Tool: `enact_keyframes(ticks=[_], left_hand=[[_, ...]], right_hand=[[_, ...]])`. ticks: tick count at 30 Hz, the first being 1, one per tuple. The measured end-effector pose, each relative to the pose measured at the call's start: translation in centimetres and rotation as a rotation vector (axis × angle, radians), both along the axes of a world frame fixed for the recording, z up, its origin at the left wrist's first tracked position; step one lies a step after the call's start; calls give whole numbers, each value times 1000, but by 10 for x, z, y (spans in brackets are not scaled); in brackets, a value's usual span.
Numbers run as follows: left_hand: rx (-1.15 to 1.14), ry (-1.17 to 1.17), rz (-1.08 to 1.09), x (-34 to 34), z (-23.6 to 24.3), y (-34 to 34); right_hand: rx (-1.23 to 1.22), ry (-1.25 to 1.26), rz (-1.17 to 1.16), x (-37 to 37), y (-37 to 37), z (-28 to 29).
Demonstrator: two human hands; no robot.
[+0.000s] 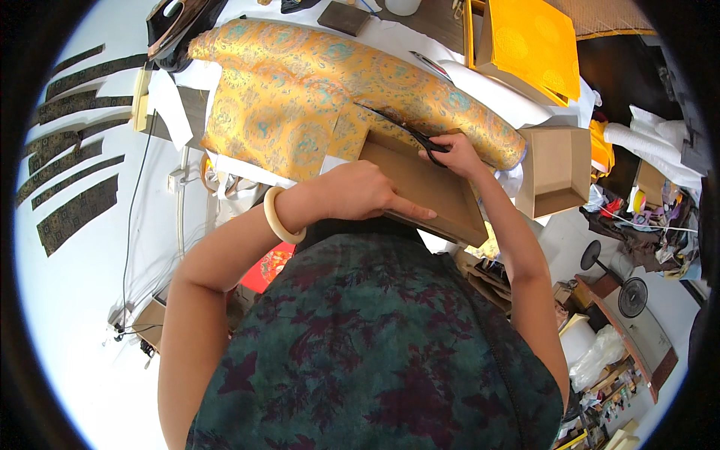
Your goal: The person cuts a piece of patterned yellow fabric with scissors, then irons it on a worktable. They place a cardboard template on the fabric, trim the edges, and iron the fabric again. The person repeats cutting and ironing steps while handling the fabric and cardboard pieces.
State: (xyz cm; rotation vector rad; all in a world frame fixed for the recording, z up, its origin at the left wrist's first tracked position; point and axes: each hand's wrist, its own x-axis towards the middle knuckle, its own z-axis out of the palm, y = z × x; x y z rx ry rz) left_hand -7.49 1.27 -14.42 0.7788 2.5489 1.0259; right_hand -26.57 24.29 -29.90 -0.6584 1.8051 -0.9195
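My left hand (367,191) rests on the near side of a shallow brown cardboard box (420,176), index finger stretched along it and the other fingers curled at its rim. A cream bangle (274,214) circles that wrist. My right hand (454,156) grips black scissors (401,122) by the handles, above the box's far right part, with the blades pointing toward the upper left. The box sits on yellow brocade fabric (270,120) with blue and orange patterns, which spreads behind and left of it, partly rolled along the back.
A second open cardboard box (555,172) stands at the right, below yellow boxes (525,49). White paper (176,112) lies at the left. Dark patterned strips (75,217) are on the white surface at far left. Cluttered fabric (652,225) and a black fan (631,296) are at the right.
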Motion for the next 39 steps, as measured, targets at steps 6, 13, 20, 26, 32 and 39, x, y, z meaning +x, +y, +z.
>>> enact_keyframes(ticks=[6, 13, 20, 26, 32, 39], left_hand=[[-23, -35, -30, 1, -4, -1], [-42, -28, -61, 1, -5, -1], [-74, -82, -37, 1, 2, 0], [-73, -90, -32, 2, 2, 2], [-36, -85, -19, 4, -3, 1], [-8, -64, -29, 5, -1, -2]], right_hand=[[-20, 33, 5, 2, 4, -12], [19, -11, 37, 3, -9, -6], [40, -48, 32, 4, -14, -4], [-11, -43, 42, 1, -14, -18], [35, -4, 48, 2, -18, -11], [48, 98, 76, 6, -9, 35]])
